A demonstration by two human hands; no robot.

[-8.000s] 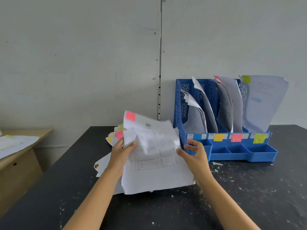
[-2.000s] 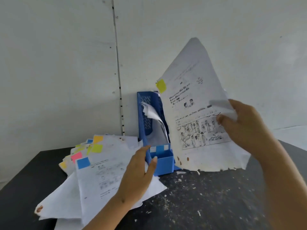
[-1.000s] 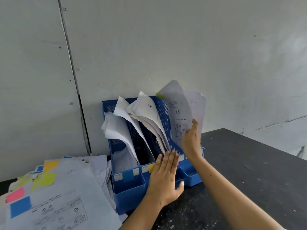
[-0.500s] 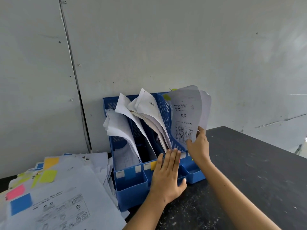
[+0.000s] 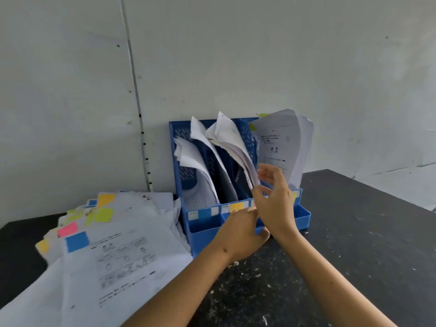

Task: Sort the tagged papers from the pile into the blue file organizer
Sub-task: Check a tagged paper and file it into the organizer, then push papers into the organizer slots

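- A pile of papers lies spread over the left part of the black table, reaching its left edge and touching the organizer's left side.
- The top sheet of the pile carries printed drawings and a blue tag at its upper left corner; pink, yellow-green and orange-yellow tags stick out from the sheets beneath.
- The blue file organizer stands against the back edge of the table, by the grey wall, with white sheets leaning in its upright slots.
- Coloured labels run along its front ledge: a blue label on the left slot, a yellow label on the next.
- The left hand rests against the front of the organizer, fingers straight and together, holding nothing.
- The right hand is raised just above it, in front of the right slots, fingers loosely spread and partly bent; whether they touch the edges of the leaning sheets cannot be told.
- A printed sheet with a yellow-green tag stands in the rightmost slot, free of both hands.
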